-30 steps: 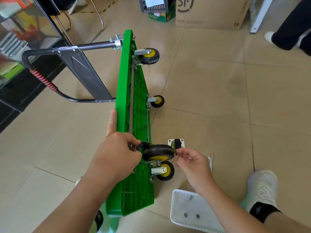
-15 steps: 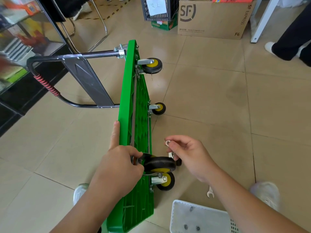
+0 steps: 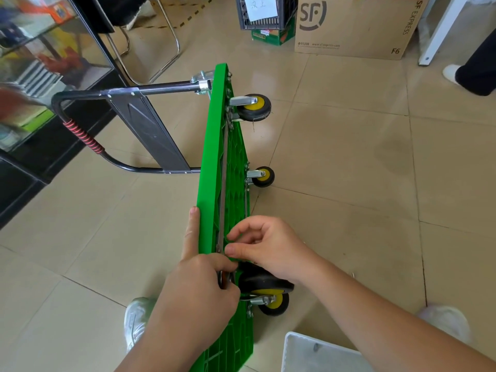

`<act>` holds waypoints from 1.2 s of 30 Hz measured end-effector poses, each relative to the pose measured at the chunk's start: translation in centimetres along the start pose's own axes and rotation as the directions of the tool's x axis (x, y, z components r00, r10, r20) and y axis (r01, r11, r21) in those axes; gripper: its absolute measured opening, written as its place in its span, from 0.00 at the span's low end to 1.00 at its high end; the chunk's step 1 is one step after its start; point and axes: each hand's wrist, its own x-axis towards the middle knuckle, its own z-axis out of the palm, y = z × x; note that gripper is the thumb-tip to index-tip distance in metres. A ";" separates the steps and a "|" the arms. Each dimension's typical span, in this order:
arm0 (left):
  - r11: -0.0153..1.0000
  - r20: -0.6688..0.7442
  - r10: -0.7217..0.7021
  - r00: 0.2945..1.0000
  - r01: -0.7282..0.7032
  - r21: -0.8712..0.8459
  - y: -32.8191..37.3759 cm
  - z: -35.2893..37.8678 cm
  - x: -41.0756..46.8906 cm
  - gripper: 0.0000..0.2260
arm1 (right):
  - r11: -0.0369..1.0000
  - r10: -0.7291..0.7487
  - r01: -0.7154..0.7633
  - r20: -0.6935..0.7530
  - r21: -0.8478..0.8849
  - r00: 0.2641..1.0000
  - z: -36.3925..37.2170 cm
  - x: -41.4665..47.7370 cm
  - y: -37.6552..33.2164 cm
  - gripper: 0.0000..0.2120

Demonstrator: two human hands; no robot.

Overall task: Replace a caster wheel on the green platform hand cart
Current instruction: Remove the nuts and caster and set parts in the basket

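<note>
The green platform hand cart [image 3: 212, 162] stands on one long edge on the tiled floor [image 3: 349, 183]. It runs from 12 o'clock to 6 o'clock through the centre of the view. Its ribbed underside faces 3 o'clock, and its black handle [image 3: 80, 135] is folded out toward 9 o'clock. Three mounted units project from the underside: the far caster [image 3: 253, 107] at the 12 o'clock end, the middle caster [image 3: 264, 176] at mid-length, and the near caster [image 3: 275, 304] toward 6 o'clock. The loose caster wheel [image 3: 264, 284], with a black tyre, sits against the underside directly at 12 o'clock of the near caster. The left hand [image 3: 196, 296] grips the metal mount of this caster wheel with curled fingers. Its index finger [image 3: 192, 232] lies straight along the deck's top face, pointing to 12 o'clock. The right hand [image 3: 271, 245] is at 1 o'clock of the left hand and touches it, with thumb and forefinger pinched against the underside ribs. Whether a fastener sits between those fingertips cannot be told. A white tray [image 3: 298, 350] lies at 5 o'clock and a cardboard box [image 3: 354, 25] at 1 o'clock.
</note>
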 end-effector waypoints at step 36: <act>1.000 0.029 0.012 1.000 -0.012 -0.020 0.1 0.1 0.1 0.09 | 0.984 0.122 -0.127 -0.044 -0.129 0.992 1.1 -0.1 -1.1 0.03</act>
